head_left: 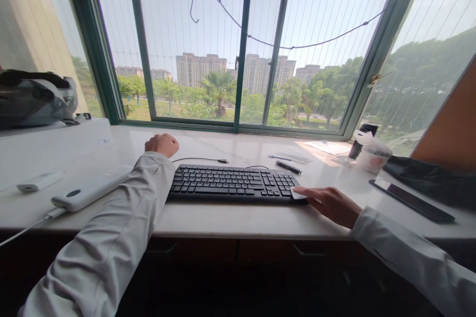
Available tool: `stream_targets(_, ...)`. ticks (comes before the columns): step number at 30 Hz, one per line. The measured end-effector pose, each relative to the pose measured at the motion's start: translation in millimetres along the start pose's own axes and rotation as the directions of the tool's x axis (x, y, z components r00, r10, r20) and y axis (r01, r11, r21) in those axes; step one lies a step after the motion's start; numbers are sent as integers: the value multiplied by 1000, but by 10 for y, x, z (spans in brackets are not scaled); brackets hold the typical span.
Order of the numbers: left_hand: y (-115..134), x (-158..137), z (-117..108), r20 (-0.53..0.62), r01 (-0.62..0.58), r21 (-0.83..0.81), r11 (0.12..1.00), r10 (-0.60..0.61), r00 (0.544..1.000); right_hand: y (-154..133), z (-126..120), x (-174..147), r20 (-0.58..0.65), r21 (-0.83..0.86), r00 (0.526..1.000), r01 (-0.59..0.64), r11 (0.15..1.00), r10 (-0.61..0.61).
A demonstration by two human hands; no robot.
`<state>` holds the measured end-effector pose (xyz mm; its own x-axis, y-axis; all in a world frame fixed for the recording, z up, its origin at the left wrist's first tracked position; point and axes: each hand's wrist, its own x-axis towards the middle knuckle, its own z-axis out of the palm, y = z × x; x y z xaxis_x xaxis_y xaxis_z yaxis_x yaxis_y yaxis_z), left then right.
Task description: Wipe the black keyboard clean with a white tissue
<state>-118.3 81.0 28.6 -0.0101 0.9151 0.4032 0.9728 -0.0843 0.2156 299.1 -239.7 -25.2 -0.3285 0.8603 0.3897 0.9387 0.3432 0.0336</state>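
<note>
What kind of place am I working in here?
Probably a home or office desk set into a bay window. A black keyboard lies on the pale counter, a phone sits to the right, and apartment towers show outside.

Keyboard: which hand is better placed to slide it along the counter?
Right. The right hand already touches the keyboard at its right end; the left hand is fisted behind its left corner, apart.

Home office, keyboard (pixel 232 183), windowsill desk (pixel 223 218)
</note>
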Motion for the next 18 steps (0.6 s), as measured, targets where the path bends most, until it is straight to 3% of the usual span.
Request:
stream_targets(5,-65,22,1,1,5,-12,1000,-5,1000,-74,-100,31,-39,30,992,119,992,-118)
stream_targets(9,-130,59,37,-8,48,-24,999,-48,999,-70,-79,207,-144,26,988,61,998,-57)
stream_targets(14,-206,123,92,-11,78,-49,996,-79,997,-262,127,371,-219,65,968,-112,992,124)
stream_targets(16,-218,140,104,-19,85,-58,995,-87,996,-421,184,435,-223,120,966,-107,987,132)
stream_targets(18,-221,150,110,-31,91,-65,994,-93,995,-592,199,506,-205,152,977,-26,988,58)
